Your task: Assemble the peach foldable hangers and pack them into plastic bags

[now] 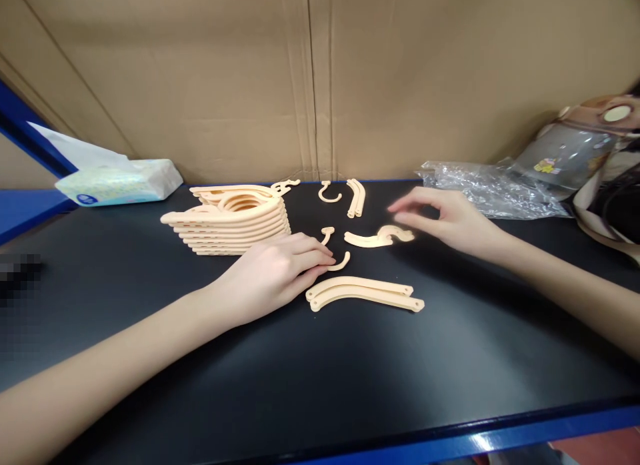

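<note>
My left hand (280, 275) has its thumb and fingertips closed on a peach plastic hanger hook (341, 262) lying on the black table. The middle of that hook is hidden by the fingers. My right hand (440, 215) hovers over the table with thumb and index finger a little apart and nothing between them; its fingertips are slightly blurred. Just below it lie peach hanger arm pieces (367, 241), one with a curled end. Nearer to me are two curved hanger arms (367, 293), side by side. Left of my left fingers rises a stack of folded peach hangers (235, 228).
Toward the back lie another hook (330, 193) and more curved arms (355, 198). A tissue pack (120, 181) sits at the back left. Crumpled clear plastic (480, 188) and a clear bottle (565, 148) are at the right. Cardboard (210, 85) stands behind the table.
</note>
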{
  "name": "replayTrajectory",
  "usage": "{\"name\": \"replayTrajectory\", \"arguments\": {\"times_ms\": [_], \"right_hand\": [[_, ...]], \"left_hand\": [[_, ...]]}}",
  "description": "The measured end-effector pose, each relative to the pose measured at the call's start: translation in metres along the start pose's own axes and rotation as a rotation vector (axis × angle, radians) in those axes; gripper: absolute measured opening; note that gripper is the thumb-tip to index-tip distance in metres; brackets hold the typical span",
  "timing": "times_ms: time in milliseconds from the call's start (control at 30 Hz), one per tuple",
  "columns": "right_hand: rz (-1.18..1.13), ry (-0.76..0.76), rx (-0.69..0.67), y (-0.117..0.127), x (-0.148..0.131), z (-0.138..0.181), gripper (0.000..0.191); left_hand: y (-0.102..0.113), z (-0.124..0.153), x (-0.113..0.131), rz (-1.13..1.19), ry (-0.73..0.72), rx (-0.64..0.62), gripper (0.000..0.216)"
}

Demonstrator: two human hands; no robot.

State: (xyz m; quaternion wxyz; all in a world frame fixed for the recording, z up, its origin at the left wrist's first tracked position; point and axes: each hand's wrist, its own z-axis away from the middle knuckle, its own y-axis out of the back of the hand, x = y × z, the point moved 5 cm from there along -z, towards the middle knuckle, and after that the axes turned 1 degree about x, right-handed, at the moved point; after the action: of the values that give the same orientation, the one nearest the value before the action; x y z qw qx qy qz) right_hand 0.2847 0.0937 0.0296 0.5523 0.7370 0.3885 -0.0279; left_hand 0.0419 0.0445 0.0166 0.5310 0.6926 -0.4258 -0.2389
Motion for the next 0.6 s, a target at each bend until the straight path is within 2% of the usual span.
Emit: {"name": "replayTrajectory", "arguments": {"times_ms": [133, 267, 367, 600], "right_hand": [[0.173, 0.172, 0.075, -0.002, -0.02, 0.006, 0.016], [0.337, 0.415, 0.089, -0.012, -0.04, 0.015, 0.018], [0.419, 0.541, 0.088, -0.017, -0.047, 0.02, 0.019], [0.413, 0.58, 0.076, -0.021, -0.043, 0.02, 0.02]], "left_hand": [[0.001, -0.002, 0.001, -0.059, -0.041, 0.001, 0.032], [0.002, -0.004, 0.005, -0.125, -0.071, -0.012, 0.037], [0.001, -0.004, 0.005, -0.155, -0.061, -0.017, 0.036], [-0.002, -0.005, 0.002, -0.134, -0.016, 0.007, 0.026]]}}
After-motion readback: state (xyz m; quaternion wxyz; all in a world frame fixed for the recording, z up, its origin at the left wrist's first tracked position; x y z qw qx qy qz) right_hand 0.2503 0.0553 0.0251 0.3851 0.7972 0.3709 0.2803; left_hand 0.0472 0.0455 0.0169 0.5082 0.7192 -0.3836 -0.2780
